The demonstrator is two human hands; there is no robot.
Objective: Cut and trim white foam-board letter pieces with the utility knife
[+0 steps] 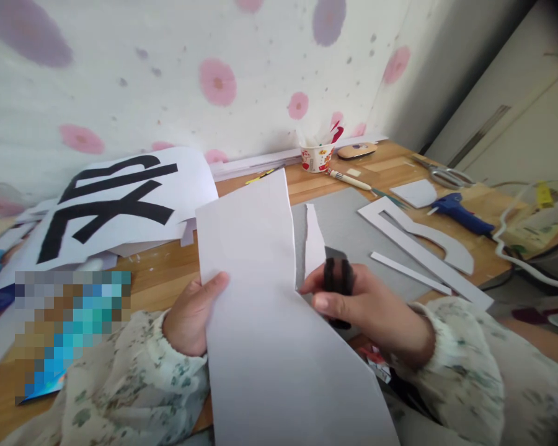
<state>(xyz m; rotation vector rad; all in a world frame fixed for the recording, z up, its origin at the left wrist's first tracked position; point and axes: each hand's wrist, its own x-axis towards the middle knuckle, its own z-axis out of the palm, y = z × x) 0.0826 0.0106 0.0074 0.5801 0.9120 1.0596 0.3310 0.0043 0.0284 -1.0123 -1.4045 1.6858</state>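
Observation:
A large white board (255, 260) stands tilted up in front of me, its lower part running out of the bottom of the view. My left hand (195, 313) grips its left edge, thumb on the front face, fingers hidden behind. At the notch in the right edge is my right hand (358, 297), closed round a small black object (338, 279) that I cannot make out clearly; its fingertips are at the board's edge. A narrow white scrap (314, 238) lies behind, on a grey mat (348, 217).
White cut pieces (423, 260) and a blue glue gun (462, 214) lie at the right, scissors (446, 176) behind them. A paper cup (316, 158) stands by the wall. Printed sheets (190, 179) with black shapes lie at the left, a blurred-out device nearer.

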